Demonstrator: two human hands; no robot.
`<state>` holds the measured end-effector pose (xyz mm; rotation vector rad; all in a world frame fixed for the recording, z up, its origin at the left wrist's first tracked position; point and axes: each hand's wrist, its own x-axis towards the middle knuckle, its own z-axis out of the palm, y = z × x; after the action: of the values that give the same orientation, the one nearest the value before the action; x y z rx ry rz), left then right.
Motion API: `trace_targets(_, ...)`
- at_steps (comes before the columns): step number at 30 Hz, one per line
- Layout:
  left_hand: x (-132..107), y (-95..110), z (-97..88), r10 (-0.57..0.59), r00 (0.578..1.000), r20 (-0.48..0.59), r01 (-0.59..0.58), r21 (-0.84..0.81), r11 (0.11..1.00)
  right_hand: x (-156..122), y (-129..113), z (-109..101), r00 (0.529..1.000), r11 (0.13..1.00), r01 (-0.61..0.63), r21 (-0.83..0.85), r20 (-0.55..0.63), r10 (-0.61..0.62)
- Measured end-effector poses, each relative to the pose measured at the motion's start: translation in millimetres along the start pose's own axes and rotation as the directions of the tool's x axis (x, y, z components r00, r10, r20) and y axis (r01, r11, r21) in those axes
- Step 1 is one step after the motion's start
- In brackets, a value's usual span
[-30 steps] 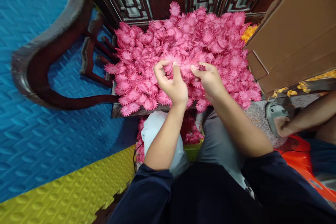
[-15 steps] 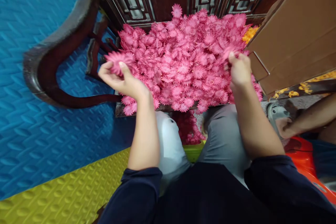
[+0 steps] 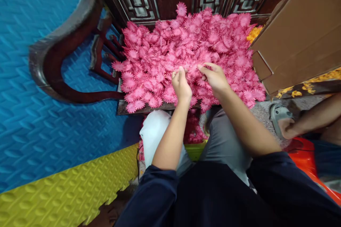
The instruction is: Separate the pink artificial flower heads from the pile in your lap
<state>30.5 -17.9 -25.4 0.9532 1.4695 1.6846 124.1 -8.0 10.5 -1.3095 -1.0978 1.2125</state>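
Observation:
A big heap of pink fabric flowers (image 3: 186, 46) covers a dark wooden seat (image 3: 125, 106) in front of me. Both hands meet at the near middle of the heap. My left hand (image 3: 182, 87) has its fingers pinched together on a pink flower in the pile. My right hand (image 3: 214, 78) is beside it, fingers curled and pinching pink flowers too. The fingertips of the two hands almost touch. More pink flowers (image 3: 193, 131) lie below the seat between my knees.
A curved dark wooden armrest (image 3: 58, 64) stands at the left over blue floor mats (image 3: 39, 120) and a yellow mat (image 3: 66, 191). A brown cardboard box (image 3: 298, 32) is at the right, with orange flowers (image 3: 253, 32) behind it. Another person's arm (image 3: 309, 120) rests at the right edge.
Half a second ago my hands were spread wide, the left holding a flower at the heap's left edge, the right at its right edge. Both have come back together at the middle.

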Motion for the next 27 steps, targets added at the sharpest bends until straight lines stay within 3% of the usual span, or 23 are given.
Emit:
trace_targets(6, -5, 8, -3.2, 0.127, 0.989, 0.07, -0.136, 0.135, 0.981, 3, 4, -7, 0.999, 1.0, -0.027, 0.013, -0.019, 0.027)
trace_targets(14, 5, 20, -19.5, 0.1, 0.994, 0.037, -0.103, 0.095, 0.99, -5, -7, -7, 0.986, 0.999, 0.036, -0.01, 0.166, -0.033)
trace_targets(21, 11, 23, -27.3, 0.002, 0.999, 0.032, -0.004, 0.053, 0.999, -7, -7, -1, 0.982, 0.995, 0.086, -0.046, 0.173, -0.076)
trace_targets(27, 12, 21, -20.0, -0.028, 0.991, 0.132, 0.018, 0.072, 0.997, -9, -9, 4, 0.964, 0.96, 0.256, -0.113, 0.102, -0.245)
